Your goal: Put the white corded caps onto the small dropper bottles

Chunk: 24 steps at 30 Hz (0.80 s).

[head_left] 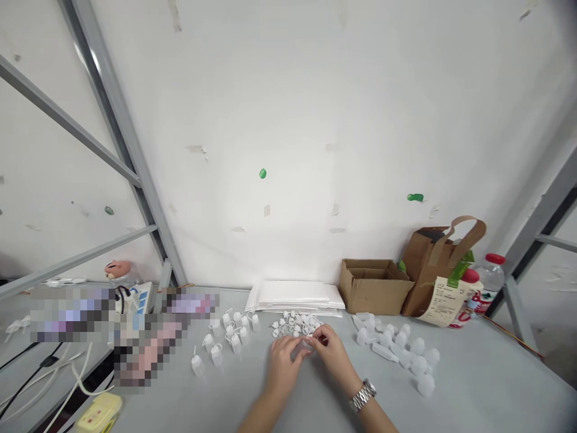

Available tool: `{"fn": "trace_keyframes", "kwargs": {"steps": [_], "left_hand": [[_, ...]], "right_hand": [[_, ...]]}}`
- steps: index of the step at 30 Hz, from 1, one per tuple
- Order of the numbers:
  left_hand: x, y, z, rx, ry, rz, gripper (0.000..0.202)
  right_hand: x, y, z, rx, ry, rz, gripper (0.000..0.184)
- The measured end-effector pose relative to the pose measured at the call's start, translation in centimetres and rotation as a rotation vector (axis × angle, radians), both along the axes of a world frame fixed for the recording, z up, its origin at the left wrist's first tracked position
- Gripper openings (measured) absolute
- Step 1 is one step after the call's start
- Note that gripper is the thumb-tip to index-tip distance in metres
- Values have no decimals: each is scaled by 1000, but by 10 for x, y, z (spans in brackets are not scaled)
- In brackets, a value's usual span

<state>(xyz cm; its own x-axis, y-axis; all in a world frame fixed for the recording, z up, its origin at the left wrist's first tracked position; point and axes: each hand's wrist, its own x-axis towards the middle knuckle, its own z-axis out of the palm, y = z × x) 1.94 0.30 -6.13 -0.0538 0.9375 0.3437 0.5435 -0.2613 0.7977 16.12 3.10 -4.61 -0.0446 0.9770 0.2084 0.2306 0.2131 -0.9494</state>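
At the middle front of the table, my left hand (283, 359) is closed around a small translucent plastic squeeze bottle (299, 349), tilted toward the right. My right hand (332, 350) meets it there, its thumb and fingers pinched at the bottle's mouth on a small white piece that looks like a cap; fingers partly hide it. Just beyond both hands lies a pile of white looped caps (293, 325). Several capped bottles (217, 356) stand upright in a group to the left. On the right, several uncapped translucent bottles (383, 351) lie or stand loosely scattered.
White flat packages (295, 291) lie against the wall. Behind the loose bottles are an open cardboard box (376, 296), a brown paper bag (417, 270) and a red-capped bottle (491, 282). A power strip (142, 304), cables and a yellow box (100, 412) occupy the left.
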Motion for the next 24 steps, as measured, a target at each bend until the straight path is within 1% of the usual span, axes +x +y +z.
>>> {"fn": "trace_keyframes", "kwargs": {"steps": [2, 4, 6, 8, 13, 14, 17, 19, 21, 22, 24], "left_hand": [[-1, 1, -1, 20, 42, 4, 21], [-1, 1, -3, 38, 77, 6, 23], [0, 1, -4, 56, 106, 5, 23], [0, 0, -4, 72, 127, 2, 21], [1, -1, -6, 151, 231, 22, 16], [1, -1, -6, 161, 250, 21, 17], [0, 1, -8, 135, 250, 16, 25], [-1, 2, -10, 110, 239, 21, 30], [-1, 2, -10, 111, 242, 18, 30], [-1, 2, -11, 122, 248, 14, 30], [-1, 1, -11, 151, 262, 8, 30]], "right_hand": [[3, -1, 4, -18, 1, 82, 17], [6, -1, 8, -34, -15, 188, 16], [8, -2, 11, -41, -45, 239, 13], [8, -2, 10, -39, -97, 224, 11], [4, -4, 2, 1, -274, 117, 30], [4, -4, 2, 4, -279, 111, 29], [7, -4, 5, 4, -208, 160, 14], [9, -3, 9, 14, -168, 197, 14], [10, -4, 10, 18, -195, 206, 10], [9, -4, 11, 14, -230, 197, 14], [8, -5, 10, -2, -306, 172, 26]]}}
